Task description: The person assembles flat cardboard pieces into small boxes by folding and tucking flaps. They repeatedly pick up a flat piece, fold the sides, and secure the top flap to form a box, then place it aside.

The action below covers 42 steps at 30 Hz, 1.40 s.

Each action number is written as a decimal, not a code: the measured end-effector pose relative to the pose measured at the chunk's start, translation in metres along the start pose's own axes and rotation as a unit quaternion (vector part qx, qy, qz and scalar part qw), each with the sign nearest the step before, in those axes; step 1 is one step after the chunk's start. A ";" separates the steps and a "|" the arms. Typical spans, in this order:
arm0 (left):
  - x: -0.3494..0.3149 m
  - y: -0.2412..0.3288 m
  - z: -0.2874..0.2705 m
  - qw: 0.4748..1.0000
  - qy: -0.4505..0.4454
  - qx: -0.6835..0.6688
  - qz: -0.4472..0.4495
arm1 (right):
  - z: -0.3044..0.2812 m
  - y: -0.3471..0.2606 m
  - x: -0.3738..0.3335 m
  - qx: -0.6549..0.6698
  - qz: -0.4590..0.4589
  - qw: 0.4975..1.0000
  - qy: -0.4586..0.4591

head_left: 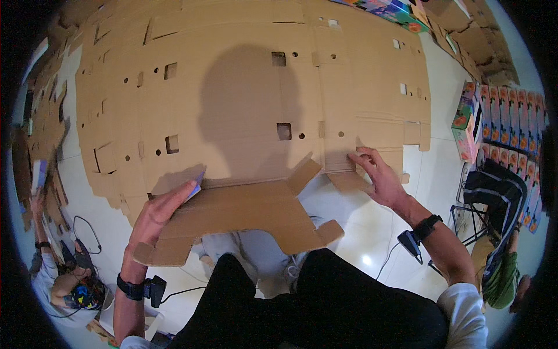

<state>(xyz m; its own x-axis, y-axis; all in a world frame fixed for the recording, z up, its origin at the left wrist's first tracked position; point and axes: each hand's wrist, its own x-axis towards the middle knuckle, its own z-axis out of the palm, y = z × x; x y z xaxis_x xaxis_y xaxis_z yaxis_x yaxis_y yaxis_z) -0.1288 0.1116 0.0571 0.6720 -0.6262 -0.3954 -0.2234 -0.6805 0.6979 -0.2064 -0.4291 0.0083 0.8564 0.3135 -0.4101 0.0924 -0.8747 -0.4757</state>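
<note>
1. Large flat brown cardboard (244,104) with holes in it lies in front of the person. At its near side is a smaller cardboard piece (238,206), above the person's legs (232,302). Whether the two are joined is hard to tell.

2. The left hand (163,209) lies along the left end of the small piece. A blue bit (196,187) sticks up by its fingertips. It is not clear if this hand is gripping tight.

3. The right hand (378,177) is loose, its fingers bent and apart, at the near right part of the big cardboard. It is well away from the small piece's right end.

4. The small piece could sag or tip, because no hand is on its right end.

5. Its right tab (330,232) sticks out and could bend if it bumps a leg.

6. A hard pull could rip the thin part beside the curved cut-out.

7. The cable (386,262) by the right wrist could snag if that arm swings wide.
</note>
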 end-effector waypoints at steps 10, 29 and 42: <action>0.008 -0.014 0.024 0.994 0.027 0.058 0.088 | -0.036 -0.073 0.056 0.174 0.100 0.973 0.115; -0.012 -0.039 0.035 0.974 0.111 0.198 -0.001 | -0.003 -0.123 0.095 -0.028 -0.248 0.966 -0.065; -0.062 -0.087 0.004 0.561 0.234 -0.738 -0.292 | 0.000 -0.120 0.099 -0.022 -0.262 0.964 -0.042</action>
<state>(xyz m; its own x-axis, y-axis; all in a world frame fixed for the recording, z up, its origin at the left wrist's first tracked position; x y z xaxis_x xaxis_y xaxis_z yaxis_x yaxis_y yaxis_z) -0.1535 0.2080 0.0185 0.5148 -0.0561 -0.8555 0.7275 0.5565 0.4013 -0.1326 -0.2934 0.0244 0.6421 0.7439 -0.1852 0.5240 -0.6023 -0.6022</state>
